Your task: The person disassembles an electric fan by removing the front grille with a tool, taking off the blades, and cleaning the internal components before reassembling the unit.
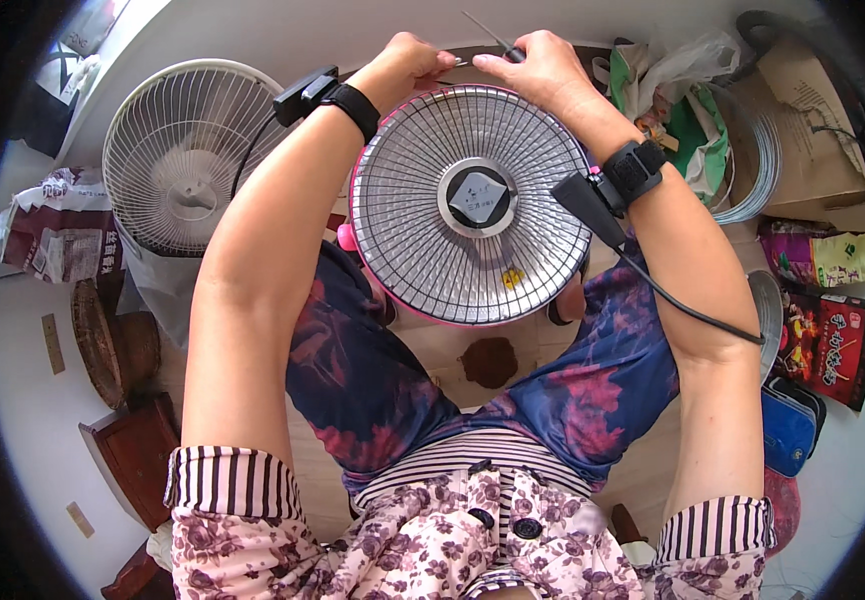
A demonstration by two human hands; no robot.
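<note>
Arms stretched to twelve o'clock, you work just past the far rim of a round, pink-edged heater [408, 235], which sits face up between your knees, a little toward twelve from the middle of the scene. Your left hand [415, 58] pinches a small metal piece [463, 63] between thumb and fingertips. Your right hand [545, 75] closes around the black handle of a screwdriver [493, 33] — its slim shaft angling out toward eleven — while the thumb and finger point at the metal piece; whether they touch it, you cannot tell from here. Beneath a black wire grille, the heater's silver dish shines, with a yellow mark [513, 278] at five o'clock from its hub and a pink knob [347, 237] between eight and nine.

At ten o'clock stands a white fan [168, 150], near your left forearm. A coil of wire [768, 165] lies at two beside a cardboard box [813, 140], a red package [833, 345] at three, and a wicker basket [103, 350] at nine — black bands [353, 108] circle both your wrists.
</note>
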